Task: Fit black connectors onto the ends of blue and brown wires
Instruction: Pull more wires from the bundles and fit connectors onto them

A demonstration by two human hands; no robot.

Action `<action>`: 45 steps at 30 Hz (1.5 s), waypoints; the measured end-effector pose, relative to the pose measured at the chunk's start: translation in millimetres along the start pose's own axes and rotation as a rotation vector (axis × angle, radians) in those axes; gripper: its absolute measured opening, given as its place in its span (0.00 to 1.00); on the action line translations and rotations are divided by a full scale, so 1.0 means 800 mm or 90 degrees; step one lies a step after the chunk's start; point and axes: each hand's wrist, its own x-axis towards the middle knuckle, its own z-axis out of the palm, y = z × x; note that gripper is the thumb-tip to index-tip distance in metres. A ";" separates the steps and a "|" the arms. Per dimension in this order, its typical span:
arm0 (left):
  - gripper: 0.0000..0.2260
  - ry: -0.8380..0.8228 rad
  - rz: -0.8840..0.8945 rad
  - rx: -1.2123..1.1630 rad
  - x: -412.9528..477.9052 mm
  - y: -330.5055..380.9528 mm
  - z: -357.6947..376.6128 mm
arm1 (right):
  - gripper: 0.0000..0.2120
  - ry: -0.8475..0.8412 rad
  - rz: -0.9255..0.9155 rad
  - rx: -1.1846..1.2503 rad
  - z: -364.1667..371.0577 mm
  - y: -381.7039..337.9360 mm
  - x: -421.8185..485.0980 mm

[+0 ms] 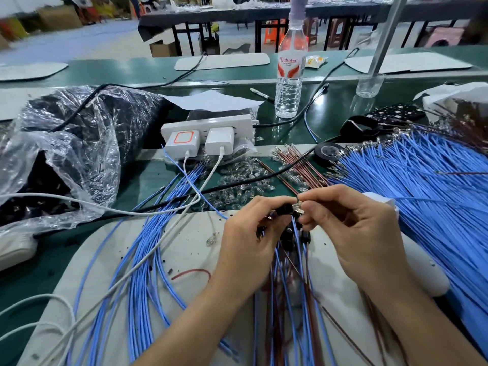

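A green table runs across the middle of the frame. Beyond it, in the upper left, lies a grey-blue floor, with cardboard boxes blurred along its far side. At top centre a long dark table stands on black legs, with an orange plastic stool and brown stools beneath it. The light is even and soft.
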 end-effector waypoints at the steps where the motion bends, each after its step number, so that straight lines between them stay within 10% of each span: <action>1: 0.11 0.002 0.000 -0.005 0.000 0.000 0.000 | 0.06 -0.001 -0.003 0.004 0.000 0.000 0.000; 24: 0.14 0.015 -0.031 -0.220 0.000 0.004 0.000 | 0.12 0.009 -0.196 -0.184 0.010 0.010 -0.007; 45: 0.08 0.050 0.048 -0.030 0.001 -0.001 -0.001 | 0.10 -0.012 -0.187 -0.156 0.010 0.010 -0.006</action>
